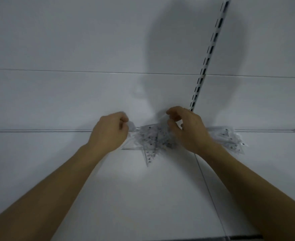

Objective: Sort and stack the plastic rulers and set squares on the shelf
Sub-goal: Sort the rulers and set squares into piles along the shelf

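Head view looks down on a white shelf (143, 197) backed by a white panel wall (73, 40). A slotted metal upright (211, 47) runs down that wall at a slant and ends just behind the right hand. A thin seam (207, 181) crosses the shelf surface from under the right wrist toward the near edge. The person's shadow (186, 54) falls broad and dark on the wall above the hands.

Against the back of the shelf lies a jumbled pile of clear rulers and set squares (153, 138), overlapping at odd angles, their printed marks showing as dark specks. 1 clear set square tip (149, 158) pokes out of the pile toward the viewer, with the numerals 2, 3, 4 and 5 readable along its edge. A second clear heap (230, 136) spreads out to the right of the right wrist, touching the back wall; I cannot tell whether it joins the first pile behind the hand.

Both bare forearms reach in from the near corners. The left hand (108, 131) sits at the left end of the pile, fingers curled in tight over a clear plastic piece (133, 128) at that end. The right hand (186, 129) hovers over the pile's right side, thumb and forefinger pinching a clear piece (162, 117) lifted slightly off the heap, the other fingers loosely bent. It is too transparent to tell whether it is a ruler or a set square.
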`<state>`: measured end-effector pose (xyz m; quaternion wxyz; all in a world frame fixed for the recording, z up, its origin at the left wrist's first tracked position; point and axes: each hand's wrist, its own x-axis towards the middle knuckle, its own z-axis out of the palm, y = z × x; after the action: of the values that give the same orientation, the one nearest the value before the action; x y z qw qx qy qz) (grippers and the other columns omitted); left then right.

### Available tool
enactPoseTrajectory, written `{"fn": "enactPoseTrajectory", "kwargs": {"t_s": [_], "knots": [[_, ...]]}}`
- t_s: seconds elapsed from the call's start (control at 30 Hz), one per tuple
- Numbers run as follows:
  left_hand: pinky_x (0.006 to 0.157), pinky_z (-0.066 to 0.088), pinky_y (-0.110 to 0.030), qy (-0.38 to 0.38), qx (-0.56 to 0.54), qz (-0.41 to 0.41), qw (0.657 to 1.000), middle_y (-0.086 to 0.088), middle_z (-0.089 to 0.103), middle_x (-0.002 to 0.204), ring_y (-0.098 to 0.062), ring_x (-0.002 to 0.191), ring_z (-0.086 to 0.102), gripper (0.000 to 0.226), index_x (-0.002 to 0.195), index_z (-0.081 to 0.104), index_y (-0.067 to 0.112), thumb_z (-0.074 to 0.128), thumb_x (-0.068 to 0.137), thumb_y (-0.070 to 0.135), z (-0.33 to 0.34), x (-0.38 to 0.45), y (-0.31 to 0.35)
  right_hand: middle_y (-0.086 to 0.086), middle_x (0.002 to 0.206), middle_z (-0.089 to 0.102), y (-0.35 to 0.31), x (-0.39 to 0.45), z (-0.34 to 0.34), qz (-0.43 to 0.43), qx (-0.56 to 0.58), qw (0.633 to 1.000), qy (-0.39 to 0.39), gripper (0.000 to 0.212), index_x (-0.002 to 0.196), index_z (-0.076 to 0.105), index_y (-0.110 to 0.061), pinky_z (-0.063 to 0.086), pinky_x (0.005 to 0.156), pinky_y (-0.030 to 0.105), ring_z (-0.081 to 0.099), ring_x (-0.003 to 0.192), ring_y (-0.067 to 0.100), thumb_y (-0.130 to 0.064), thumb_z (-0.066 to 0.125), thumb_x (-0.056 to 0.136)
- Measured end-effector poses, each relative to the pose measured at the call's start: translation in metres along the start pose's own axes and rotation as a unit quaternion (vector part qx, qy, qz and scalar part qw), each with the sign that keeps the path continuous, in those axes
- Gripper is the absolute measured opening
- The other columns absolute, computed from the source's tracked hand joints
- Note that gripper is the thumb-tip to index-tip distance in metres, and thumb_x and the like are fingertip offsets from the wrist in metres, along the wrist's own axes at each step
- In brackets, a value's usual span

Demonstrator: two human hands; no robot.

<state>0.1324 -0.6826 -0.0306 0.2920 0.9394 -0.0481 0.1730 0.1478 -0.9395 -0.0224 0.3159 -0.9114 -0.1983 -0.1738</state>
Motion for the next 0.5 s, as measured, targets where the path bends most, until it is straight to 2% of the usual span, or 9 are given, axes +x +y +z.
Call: {"fn": "enactPoseTrajectory", "kwargs": {"t_s": [0.13, 0.2, 0.3, 0.5], "knots": [[0.076, 0.056, -0.032, 0.032, -0.054, -0.025, 0.998, 0.008, 0.072, 0.082, -0.013, 0.074, 0.068, 0.021, 0.095, 0.066, 0.024, 0.051, 0.092, 0.009, 0.019, -0.009, -0.001, -0.004, 0.109, 0.068, 0.007, -0.005, 0.013, 0.018, 0.055, 0.998, -0.015, 0.024, 0.122, 0.063, -0.021, 0.055, 0.088, 0.034, 0.063, 0.099, 0.01, -0.026, 0.057, 0.099], [0.076, 0.052, -0.019, 0.038, -0.098, -0.024, 0.994, 0.009, 0.071, 0.086, -0.011, 0.079, 0.067, 0.027, 0.096, 0.065, 0.024, 0.052, 0.091, 0.001, 0.022, -0.014, -0.003, -0.006, 0.109, 0.067, 0.012, -0.007, 0.014, 0.019, 0.071, 0.997, -0.01, 0.024, 0.122, 0.062, -0.022, 0.056, 0.087, 0.033, 0.062, 0.097, 0.007, -0.027, 0.056, 0.099], [0.076, 0.043, -0.006, 0.024, -0.149, -0.049, 0.987, 0.009, 0.071, 0.089, -0.002, 0.083, 0.064, 0.035, 0.098, 0.065, 0.025, 0.051, 0.089, -0.006, 0.022, -0.015, -0.005, -0.009, 0.108, 0.064, 0.017, -0.008, 0.015, 0.011, 0.077, 0.997, -0.012, 0.024, 0.123, 0.061, -0.024, 0.054, 0.085, 0.027, 0.06, 0.096, 0.002, -0.027, 0.055, 0.1], [0.074, 0.043, -0.006, 0.015, -0.17, -0.055, 0.984, 0.01, 0.071, 0.087, -0.004, 0.082, 0.063, 0.029, 0.098, 0.067, 0.024, 0.053, 0.092, -0.001, 0.02, -0.01, -0.004, -0.008, 0.113, 0.063, 0.02, -0.007, 0.014, 0.008, 0.054, 0.998, -0.02, 0.026, 0.125, 0.062, -0.022, 0.04, 0.08, 0.005, 0.057, 0.097, 0.002, -0.028, 0.055, 0.101]]}}
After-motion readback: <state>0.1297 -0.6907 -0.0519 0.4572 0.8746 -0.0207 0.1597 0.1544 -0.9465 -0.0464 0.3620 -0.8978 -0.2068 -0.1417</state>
